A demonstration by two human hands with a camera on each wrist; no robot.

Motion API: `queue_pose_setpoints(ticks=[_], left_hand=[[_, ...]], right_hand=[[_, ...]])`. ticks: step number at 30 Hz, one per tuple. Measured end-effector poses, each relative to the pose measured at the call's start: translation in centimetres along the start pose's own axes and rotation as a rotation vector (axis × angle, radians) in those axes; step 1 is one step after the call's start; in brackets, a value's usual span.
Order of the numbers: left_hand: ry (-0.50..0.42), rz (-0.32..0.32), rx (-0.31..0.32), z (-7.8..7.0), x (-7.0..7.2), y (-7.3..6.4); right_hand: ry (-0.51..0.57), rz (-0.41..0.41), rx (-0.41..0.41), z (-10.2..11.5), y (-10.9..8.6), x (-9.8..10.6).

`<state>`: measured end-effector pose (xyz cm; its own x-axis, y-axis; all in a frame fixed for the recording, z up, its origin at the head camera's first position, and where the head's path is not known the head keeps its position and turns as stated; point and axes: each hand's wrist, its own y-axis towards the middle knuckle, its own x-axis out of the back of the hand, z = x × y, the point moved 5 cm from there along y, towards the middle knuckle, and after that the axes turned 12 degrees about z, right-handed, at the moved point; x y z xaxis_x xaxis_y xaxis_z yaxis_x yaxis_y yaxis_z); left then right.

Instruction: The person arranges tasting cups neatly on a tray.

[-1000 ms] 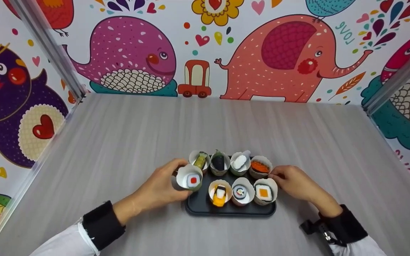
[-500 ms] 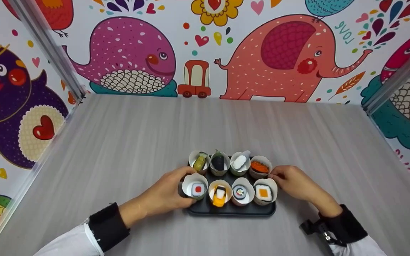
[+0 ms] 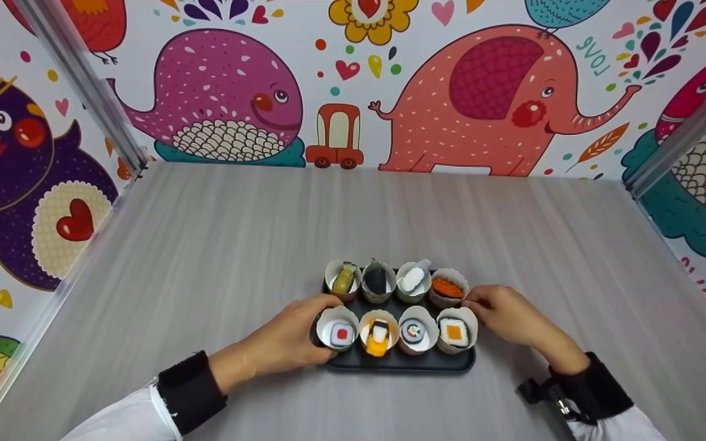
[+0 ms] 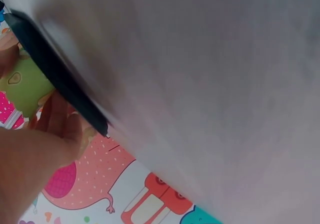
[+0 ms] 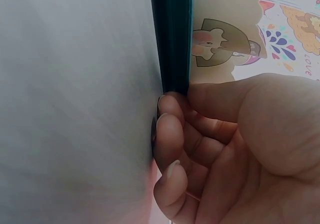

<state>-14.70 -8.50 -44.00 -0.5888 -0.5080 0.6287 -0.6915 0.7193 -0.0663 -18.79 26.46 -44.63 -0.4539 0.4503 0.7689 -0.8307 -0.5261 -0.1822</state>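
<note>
My left hand [image 3: 292, 334] grips a paper cup [image 3: 327, 322] at the front left corner of a black tray [image 3: 396, 364]. Inside that cup lies a toy sushi roll [image 3: 342, 334] with a red centre. The left wrist view shows the cup's green side [image 4: 24, 86] with an avocado print, right by the tray edge [image 4: 57, 74], fingers [image 4: 57, 116] around it. At the tray's right side, my right hand [image 3: 503, 312] pinches the edge. Up close in the right wrist view, thumb and forefinger meet on the tray's rim [image 5: 172, 39], the other fingers curled below.
More paper cups share the tray in two rows, holding an orange-topped toy sushi [image 3: 448, 286], a yellow-and-white toy sushi [image 3: 378, 337], a square toy sushi [image 3: 454, 331] and others. Cartoon-printed walls [image 3: 353, 73] border the grey table [image 3: 236, 233] at the back and sides.
My left hand has brought the cup with the red-centred roll right and down, to the tray's front left corner beside the yellow-and-white sushi's cup. My right hand has stayed at the tray edge.
</note>
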Motion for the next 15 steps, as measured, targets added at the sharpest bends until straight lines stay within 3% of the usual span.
queue_pose_setpoints(ticks=[10,15], left_hand=[[0.036,0.003,0.044,-0.1,-0.04,-0.13],[0.039,-0.024,0.028,-0.68,0.64,-0.62]], right_hand=[[-0.004,0.004,-0.005,-0.13,0.09,0.01],[-0.003,0.015,-0.011,-0.15,-0.05,0.2]])
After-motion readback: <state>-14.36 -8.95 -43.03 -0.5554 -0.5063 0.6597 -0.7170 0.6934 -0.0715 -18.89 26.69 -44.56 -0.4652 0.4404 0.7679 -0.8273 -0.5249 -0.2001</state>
